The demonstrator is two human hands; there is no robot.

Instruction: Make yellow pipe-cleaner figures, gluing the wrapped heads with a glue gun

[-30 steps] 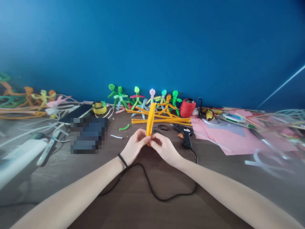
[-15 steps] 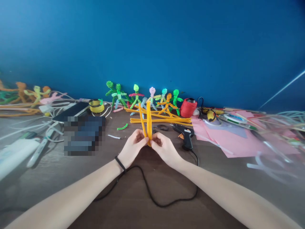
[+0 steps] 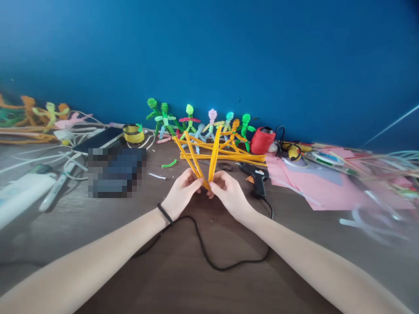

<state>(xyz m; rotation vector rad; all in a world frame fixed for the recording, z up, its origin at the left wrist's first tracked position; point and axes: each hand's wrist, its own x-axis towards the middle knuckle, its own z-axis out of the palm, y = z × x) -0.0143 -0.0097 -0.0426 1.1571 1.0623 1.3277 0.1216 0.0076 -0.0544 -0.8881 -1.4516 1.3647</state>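
Observation:
Both hands meet at the middle of the wooden table (image 3: 183, 279), pinching the lower ends of a bunch of orange pipe cleaners (image 3: 199, 159). My left hand (image 3: 181, 194) and my right hand (image 3: 229, 194) are closed on that bunch, fingertips nearly touching. The stems fan upward and apart into three strands. A black band circles my left wrist. More orange pipe cleaners (image 3: 229, 158) lie flat just beyond the hands.
A row of small pipe-cleaner figures (image 3: 199, 124) stands against the blue wall. A black glue gun (image 3: 257, 178) lies right of my hands, its cable looping under my arms. Pink paper sheets (image 3: 314, 183), a red spool (image 3: 262, 140), a phone (image 3: 98, 140) and cables surround them.
The orange stems, held as one tight upright bundle a second ago, have spread into a fan. The view has shifted slightly; my hands stay at the same spot.

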